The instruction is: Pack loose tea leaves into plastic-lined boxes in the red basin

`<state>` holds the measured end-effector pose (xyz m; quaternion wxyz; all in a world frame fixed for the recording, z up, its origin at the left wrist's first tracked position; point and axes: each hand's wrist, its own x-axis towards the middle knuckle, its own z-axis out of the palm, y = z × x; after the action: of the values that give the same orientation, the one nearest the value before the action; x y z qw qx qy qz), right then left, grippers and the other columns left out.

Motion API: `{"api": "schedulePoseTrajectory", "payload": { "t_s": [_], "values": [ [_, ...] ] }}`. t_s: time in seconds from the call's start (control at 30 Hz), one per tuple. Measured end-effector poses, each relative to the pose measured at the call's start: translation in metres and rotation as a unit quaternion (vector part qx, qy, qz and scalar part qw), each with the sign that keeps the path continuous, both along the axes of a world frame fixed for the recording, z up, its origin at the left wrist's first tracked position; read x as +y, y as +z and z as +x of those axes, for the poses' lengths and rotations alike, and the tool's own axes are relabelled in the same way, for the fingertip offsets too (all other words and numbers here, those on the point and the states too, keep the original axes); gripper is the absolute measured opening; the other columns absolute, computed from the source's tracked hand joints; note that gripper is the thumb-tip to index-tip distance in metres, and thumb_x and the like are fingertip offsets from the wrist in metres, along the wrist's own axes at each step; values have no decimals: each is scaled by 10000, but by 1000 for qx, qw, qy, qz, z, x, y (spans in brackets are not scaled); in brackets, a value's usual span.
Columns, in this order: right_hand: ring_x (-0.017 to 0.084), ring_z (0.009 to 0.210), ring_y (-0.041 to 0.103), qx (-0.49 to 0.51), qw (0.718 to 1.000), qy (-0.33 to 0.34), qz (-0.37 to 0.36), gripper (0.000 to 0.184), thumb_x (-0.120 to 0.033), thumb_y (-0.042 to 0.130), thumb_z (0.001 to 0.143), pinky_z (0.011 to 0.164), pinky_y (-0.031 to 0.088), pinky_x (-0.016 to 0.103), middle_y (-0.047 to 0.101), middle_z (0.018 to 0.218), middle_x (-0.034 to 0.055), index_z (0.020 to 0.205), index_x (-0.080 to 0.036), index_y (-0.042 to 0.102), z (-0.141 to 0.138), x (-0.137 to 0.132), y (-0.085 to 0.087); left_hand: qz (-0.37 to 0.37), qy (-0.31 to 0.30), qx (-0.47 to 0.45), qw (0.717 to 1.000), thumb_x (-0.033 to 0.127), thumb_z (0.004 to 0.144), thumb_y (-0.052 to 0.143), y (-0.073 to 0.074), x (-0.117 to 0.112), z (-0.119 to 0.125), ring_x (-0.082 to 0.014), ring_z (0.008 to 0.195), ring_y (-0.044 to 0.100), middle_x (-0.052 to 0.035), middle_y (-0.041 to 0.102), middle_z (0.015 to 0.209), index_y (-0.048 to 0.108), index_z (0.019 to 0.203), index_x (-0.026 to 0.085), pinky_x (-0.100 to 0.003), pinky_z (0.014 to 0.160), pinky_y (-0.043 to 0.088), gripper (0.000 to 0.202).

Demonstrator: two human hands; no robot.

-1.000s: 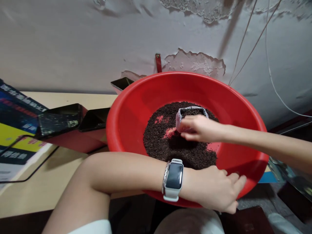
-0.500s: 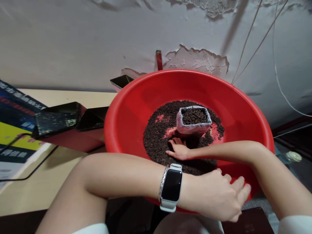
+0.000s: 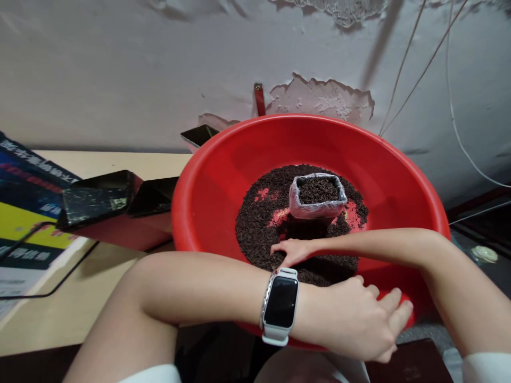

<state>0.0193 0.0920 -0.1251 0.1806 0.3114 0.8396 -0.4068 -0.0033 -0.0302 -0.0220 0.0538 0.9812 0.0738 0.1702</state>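
A large red plastic basin (image 3: 207, 213) holds a spread layer of dark, dried leaf-like bits (image 3: 255, 239), probably loose tea. A plastic-lined box (image 3: 317, 210), filled with the same bits, stands upright in it. My right hand (image 3: 293, 251) touches the layer just in front of the box, thumb and fingers apart and bent down, some fingertips hidden. My left forearm, with a white smartwatch (image 3: 281, 300), crosses in front. My left hand (image 3: 359, 319) is at the basin's near right rim, palm down, fingers loosely bent and slightly apart, nothing visible in them.
Open-topped tins (image 3: 99, 199) lie on the pale table (image 3: 99, 276) left of the basin, beside a printed sheet (image 3: 32, 213) and a black cable (image 3: 59, 284). A peeling wall (image 3: 120, 80) rises behind. Strings (image 3: 407, 64) hang at the right.
My right hand has gone from spread flat on the leaf bits to bent fingers, pulled slightly nearer to me. My left hand and the box have stayed put.
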Motion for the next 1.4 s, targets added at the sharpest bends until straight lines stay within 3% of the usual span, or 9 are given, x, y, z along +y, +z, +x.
{"api": "schedulePoseTrajectory", "payload": {
  "t_s": [0.23,0.4,0.53,0.63,0.8,0.93,1.1,1.3,1.4],
  "values": [
    [264,1012,624,-22,998,35,46,606,-533,726,698,863,455,320,680,1087,63,1200,-207,634,33,-19,30,9,-8,8,1000,333,955,393,0,2,0,-190,687,636,-166,644,1040,478,1270,15,-324,633,506,456],
    [200,822,638,90,991,-42,92,378,-382,741,712,739,457,269,697,872,15,1028,-180,694,47,-8,98,21,-2,7,1000,345,955,387,-1,2,0,-201,725,650,-205,628,1146,470,1280,7,-335,642,517,476],
    [194,938,623,205,945,-103,233,342,-331,713,741,856,450,300,694,998,18,1048,-184,680,55,19,154,10,-5,27,1000,359,950,407,3,3,-1,-205,744,664,-216,605,1235,454,1313,2,-339,634,533,511],
    [198,969,622,191,922,-133,310,373,-392,674,795,865,459,318,689,1044,43,1089,-162,656,62,41,173,3,-9,36,999,359,945,425,5,3,-1,-210,769,675,-211,606,1249,462,1308,-4,-341,640,542,515],
    [204,1030,635,110,915,-168,349,322,-264,420,956,931,463,341,690,1120,100,1126,-124,656,73,69,162,6,-6,26,1000,358,939,438,2,3,0,-212,789,679,-218,613,1241,467,1303,10,-340,655,543,504],
    [200,1268,515,92,930,-88,344,441,-137,378,911,1087,383,376,561,1368,72,1309,-158,566,86,79,139,10,-3,38,999,373,941,430,3,3,1,-208,766,677,-208,607,1261,459,1318,9,-340,651,544,525],
    [209,1395,361,112,934,-1,339,466,-346,397,953,1178,276,421,459,1463,62,1362,-163,525,101,73,129,10,-12,6,1000,375,929,448,0,3,1,-207,724,679,-221,626,1205,475,1293,4,-335,598,531,521],
    [224,1463,183,101,943,4,316,655,-508,267,986,1209,157,435,303,1539,140,1450,-62,389,105,53,121,8,-5,17,1000,361,935,435,-1,2,1,-214,765,680,-208,619,1224,451,1314,3,-344,615,538,521],
    [219,1473,137,93,947,-3,308,678,-542,203,990,1206,121,463,231,1567,120,1488,-101,327,105,49,116,12,-7,19,1000,361,937,432,-1,3,0,-211,780,682,-222,612,1232,449,1315,6,-329,622,533,519]
  ]
}}
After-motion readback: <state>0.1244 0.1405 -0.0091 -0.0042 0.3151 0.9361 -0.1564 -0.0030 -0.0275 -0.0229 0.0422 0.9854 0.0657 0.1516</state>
